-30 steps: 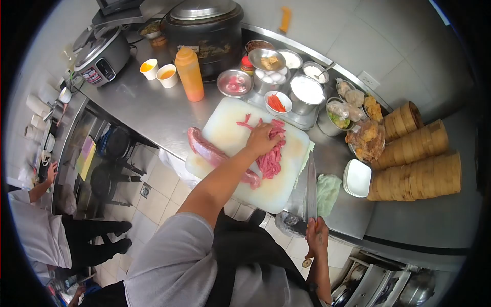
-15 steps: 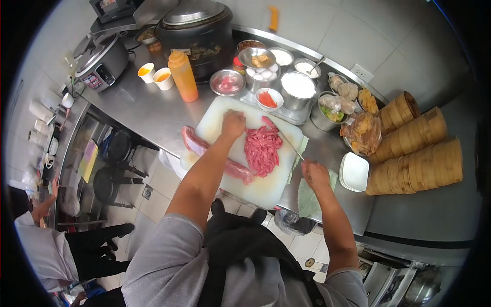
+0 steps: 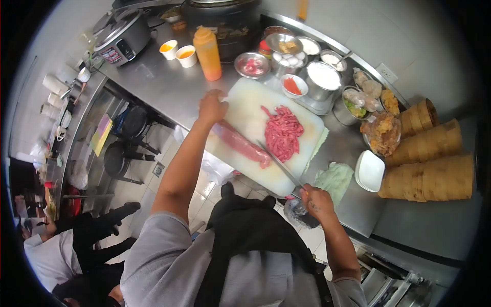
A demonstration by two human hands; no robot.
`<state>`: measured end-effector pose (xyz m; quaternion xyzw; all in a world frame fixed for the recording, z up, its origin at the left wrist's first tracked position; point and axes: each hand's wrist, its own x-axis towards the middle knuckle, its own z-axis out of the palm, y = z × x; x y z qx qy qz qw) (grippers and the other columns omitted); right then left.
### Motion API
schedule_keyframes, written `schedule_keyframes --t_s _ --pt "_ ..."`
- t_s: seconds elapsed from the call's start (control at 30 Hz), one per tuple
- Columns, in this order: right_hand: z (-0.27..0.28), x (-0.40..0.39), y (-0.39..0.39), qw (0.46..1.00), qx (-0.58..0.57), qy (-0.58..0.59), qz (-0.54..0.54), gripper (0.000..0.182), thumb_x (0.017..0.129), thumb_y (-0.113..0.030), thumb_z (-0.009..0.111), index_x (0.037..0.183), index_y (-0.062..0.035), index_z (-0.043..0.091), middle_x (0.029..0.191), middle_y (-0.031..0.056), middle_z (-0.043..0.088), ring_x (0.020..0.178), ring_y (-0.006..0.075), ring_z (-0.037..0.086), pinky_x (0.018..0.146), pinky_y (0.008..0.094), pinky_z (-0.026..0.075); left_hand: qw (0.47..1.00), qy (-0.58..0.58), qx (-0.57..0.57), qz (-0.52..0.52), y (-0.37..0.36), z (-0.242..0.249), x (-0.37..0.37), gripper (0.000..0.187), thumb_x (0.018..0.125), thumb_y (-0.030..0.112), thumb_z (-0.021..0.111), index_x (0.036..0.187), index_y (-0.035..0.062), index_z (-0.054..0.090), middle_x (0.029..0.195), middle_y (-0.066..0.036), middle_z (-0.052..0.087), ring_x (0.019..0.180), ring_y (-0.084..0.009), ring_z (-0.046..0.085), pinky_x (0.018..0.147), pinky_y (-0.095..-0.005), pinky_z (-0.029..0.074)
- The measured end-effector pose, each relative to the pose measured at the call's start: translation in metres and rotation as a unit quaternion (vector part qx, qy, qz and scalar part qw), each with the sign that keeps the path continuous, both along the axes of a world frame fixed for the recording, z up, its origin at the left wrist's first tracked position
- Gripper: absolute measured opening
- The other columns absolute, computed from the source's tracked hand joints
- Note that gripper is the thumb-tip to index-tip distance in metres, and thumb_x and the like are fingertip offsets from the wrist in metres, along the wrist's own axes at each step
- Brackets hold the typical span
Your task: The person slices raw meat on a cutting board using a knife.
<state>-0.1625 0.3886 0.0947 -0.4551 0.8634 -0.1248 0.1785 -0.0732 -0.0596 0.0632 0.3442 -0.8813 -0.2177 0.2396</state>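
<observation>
A long piece of raw red meat [image 3: 243, 143] lies along the near left side of the white cutting board [image 3: 250, 92]. My left hand [image 3: 212, 107] is closed over its far left end, with the fingertips partly hidden. My right hand [image 3: 316, 203] grips a knife [image 3: 281, 166] by the handle, low at the board's near right corner. The blade points up and left, its tip between the long piece and a pile of sliced raw meat strips [image 3: 284, 134]. A pale green cloth [image 3: 335, 181] lies just right of the knife hand.
Behind the board stand an orange squeeze bottle [image 3: 206, 53], a bowl of red strips [image 3: 294, 86] and several metal containers. White dishes [image 3: 370, 170] and bamboo steamers [image 3: 427, 176] are at the right. Another person [image 3: 53, 256] is at the lower left.
My left hand has moved from the board's far part left onto the long meat's end. The knife has come from right of the strips to their near left side. The view has shifted.
</observation>
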Motion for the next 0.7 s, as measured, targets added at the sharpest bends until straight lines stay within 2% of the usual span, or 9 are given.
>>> schedule_keyframes --t_s 0.1,0.17,0.23,0.27,0.37,0.47,0.53,0.63,0.7 --pt "-0.017 -0.019 0.003 0.999 -0.002 0.015 -0.036 0.020 0.096 -0.026 0.057 0.096 -0.0063 0.061 0.079 0.0223 0.067 0.075 0.0423 0.067 0.069 0.0518 0.052 0.975 -0.045 0.213 -0.038 -0.019 -0.011 0.043 0.042 0.071 0.010 0.069 0.112 0.0076 0.069 0.113 -0.013 0.069 0.109 -0.0325 0.064 0.097 -0.0413 0.049" --pt "-0.013 -0.031 0.005 0.999 0.009 0.034 -0.028 0.020 0.096 -0.026 0.056 0.096 -0.0071 0.062 0.079 0.0216 0.067 0.075 0.0418 0.066 0.069 0.0523 0.052 0.992 -0.023 0.056 -0.108 -0.011 -0.026 0.061 0.045 0.067 0.010 0.071 0.112 0.0093 0.068 0.116 -0.008 0.067 0.116 -0.0295 0.061 0.108 -0.0476 0.042" --pt "-0.008 -0.040 0.008 0.995 0.017 0.091 -0.037 0.020 0.097 -0.027 0.056 0.095 -0.0079 0.062 0.079 0.0205 0.067 0.075 0.0410 0.066 0.068 0.0521 0.052 0.971 -0.172 -0.089 -0.139 0.009 -0.012 0.065 0.045 0.066 0.010 0.072 0.111 0.0120 0.069 0.118 -0.006 0.065 0.124 -0.0263 0.056 0.118 -0.0563 0.026" --pt "-0.002 -0.043 0.010 0.995 0.017 0.092 -0.030 0.020 0.097 -0.027 0.056 0.095 -0.0079 0.062 0.079 0.0205 0.067 0.075 0.0410 0.066 0.068 0.0521 0.052 0.969 -0.180 -0.054 -0.158 0.010 -0.008 0.063 0.046 0.064 0.011 0.074 0.110 0.0123 0.069 0.119 -0.005 0.064 0.127 -0.0250 0.052 0.121 -0.0612 0.014" --pt "0.021 -0.040 0.015 0.993 -0.009 0.114 -0.034 0.021 0.097 -0.028 0.056 0.094 -0.0082 0.062 0.082 0.0198 0.068 0.075 0.0415 0.066 0.066 0.0498 0.051 0.953 -0.188 -0.082 -0.223 0.001 -0.009 0.063 0.046 0.060 0.014 0.076 0.106 0.0103 0.070 0.115 -0.006 0.065 0.125 -0.0263 0.053 0.122 -0.0586 0.013" --pt "0.022 -0.027 0.022 0.993 0.023 0.054 -0.105 0.026 0.098 -0.033 0.057 0.095 -0.0070 0.060 0.075 0.0148 0.066 0.067 0.0355 0.066 0.065 0.0449 0.051 0.954 -0.172 -0.056 -0.239 0.000 -0.005 0.070 0.039 0.061 0.016 0.075 0.099 0.0071 0.070 0.100 -0.009 0.068 0.111 -0.0278 0.060 0.111 -0.0550 0.031" --pt "0.005 -0.013 0.023 0.947 -0.098 -0.175 -0.253 0.033 0.100 -0.039 0.057 0.093 -0.0058 0.057 0.066 0.0078 0.059 0.056 0.0228 0.060 0.056 0.0378 0.049 0.957 -0.146 -0.032 -0.249 0.007 0.000 0.073 0.035 0.063 0.015 0.074 0.096 0.0054 0.070 0.091 -0.010 0.069 0.101 -0.0270 0.065 0.103 -0.0524 0.042" --pt "0.015 0.017 -0.008 0.870 -0.117 -0.351 -0.327 0.044 0.100 -0.047 0.056 0.091 -0.0040 0.056 0.063 -0.0009 0.051 0.051 0.0081 0.048 0.046 0.0275 0.043 0.953 -0.115 0.213 -0.185 0.024 0.010 0.082 0.031 0.068 0.018 0.071 0.093 0.0000 0.069 0.075 -0.010 0.067 0.077 -0.0224 0.068 0.077 -0.0444 0.053" --pt "0.001 0.030 -0.026 0.869 -0.113 -0.374 -0.305 0.044 0.100 -0.047 0.056 0.091 -0.0035 0.056 0.064 0.0010 0.052 0.050 0.0096 0.049 0.045 0.0281 0.043 0.843 -0.166 0.483 -0.169 0.030 0.016 0.081 0.032 0.070 0.019 0.069 0.093 -0.0026 0.068 0.067 -0.010 0.064 0.066 -0.0192 0.065 0.065 -0.0385 0.054"
